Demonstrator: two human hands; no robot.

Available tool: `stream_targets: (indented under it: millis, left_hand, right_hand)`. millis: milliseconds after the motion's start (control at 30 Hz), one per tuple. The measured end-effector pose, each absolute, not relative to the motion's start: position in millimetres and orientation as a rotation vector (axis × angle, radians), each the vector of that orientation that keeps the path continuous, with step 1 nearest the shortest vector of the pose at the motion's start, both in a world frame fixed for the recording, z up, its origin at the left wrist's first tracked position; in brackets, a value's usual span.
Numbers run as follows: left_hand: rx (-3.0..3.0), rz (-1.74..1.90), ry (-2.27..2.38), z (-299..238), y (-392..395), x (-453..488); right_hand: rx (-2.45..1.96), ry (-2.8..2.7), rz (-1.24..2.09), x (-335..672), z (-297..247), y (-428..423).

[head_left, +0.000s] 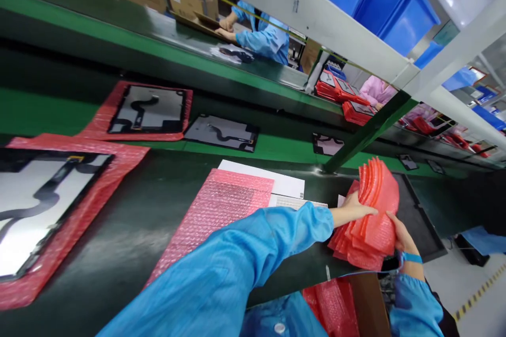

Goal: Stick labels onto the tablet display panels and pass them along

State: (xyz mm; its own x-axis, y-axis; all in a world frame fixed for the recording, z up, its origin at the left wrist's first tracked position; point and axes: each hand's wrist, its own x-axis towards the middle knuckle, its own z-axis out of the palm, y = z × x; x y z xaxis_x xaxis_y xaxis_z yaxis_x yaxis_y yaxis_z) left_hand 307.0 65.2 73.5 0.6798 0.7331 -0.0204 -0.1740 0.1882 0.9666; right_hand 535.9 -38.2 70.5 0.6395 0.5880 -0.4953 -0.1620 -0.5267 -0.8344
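Note:
A thick stack of red bubble-wrap bags (377,210) is bent upward between my hands at the right of the bench. On its left side, my left hand (353,210) grips the bags, thumb pressed on the front. My right hand (403,234) holds the same stack from the right, with a blue band around the wrist. Beside my left forearm, a flat pink bubble-wrap bag (221,205) lies on the dark bench, next to a white sheet (261,175) and a printed label sheet (296,202).
Display panels (152,108) rest on red bags at the left; others lie along the green conveyor (284,142). A green post (367,129) rises near my hands. Below the bench edge, a cardboard box (369,300) stands beside more red bags. A co-worker (264,37) works across the line.

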Motion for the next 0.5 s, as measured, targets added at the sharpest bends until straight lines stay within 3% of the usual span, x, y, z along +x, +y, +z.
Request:
stream_targets:
  millis: [233, 367, 500]
  left_hand:
    - [1.210, 0.984, 0.288, 122, 49, 152]
    - [1.138, 1.102, 0.511, 145, 48, 21]
    - [1.072, 1.217, 0.778, 152, 58, -69]
  right_hand:
    - [-1.606, -0.479, 0.877, 465, 101, -96]
    - [-1.501, -0.593, 1.023, 356, 99, -52]
    - [-1.333, -0.589, 1.386, 235, 94, 15]
